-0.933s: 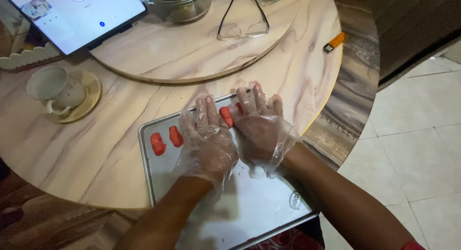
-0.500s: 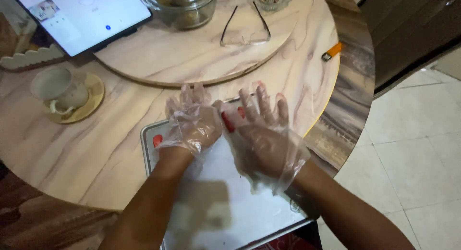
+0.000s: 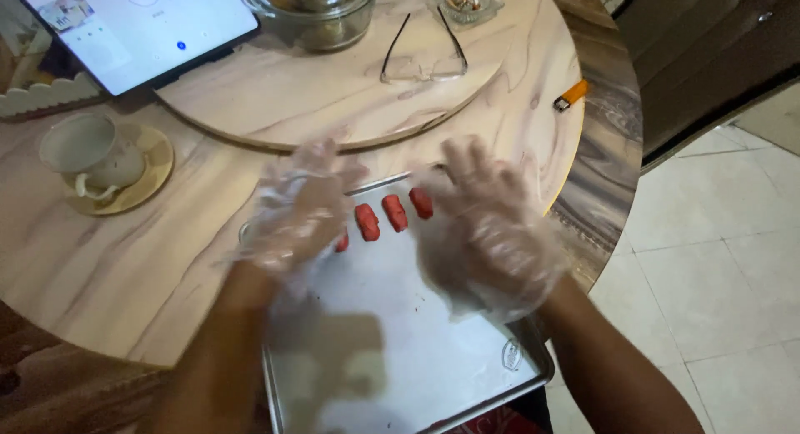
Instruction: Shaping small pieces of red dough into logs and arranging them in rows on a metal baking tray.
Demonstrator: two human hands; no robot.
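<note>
1. Red dough pieces (image 3: 381,218) in a row at far end of metal baking tray (image 3: 433,359); tray on near edge of round marble table (image 3: 100,275).
2. Left hand (image 3: 302,213) gloved, fingers spread, empty, over leftmost pieces.
3. Right hand (image 3: 492,225) gloved, spread wide, empty, just right of row.

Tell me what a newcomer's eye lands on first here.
Two hands in clear plastic gloves, the left hand and right hand, hover over a metal baking tray at the round marble table's edge. Between them, red dough pieces sit in a row on the tray. A lit tablet stands top left.
</note>
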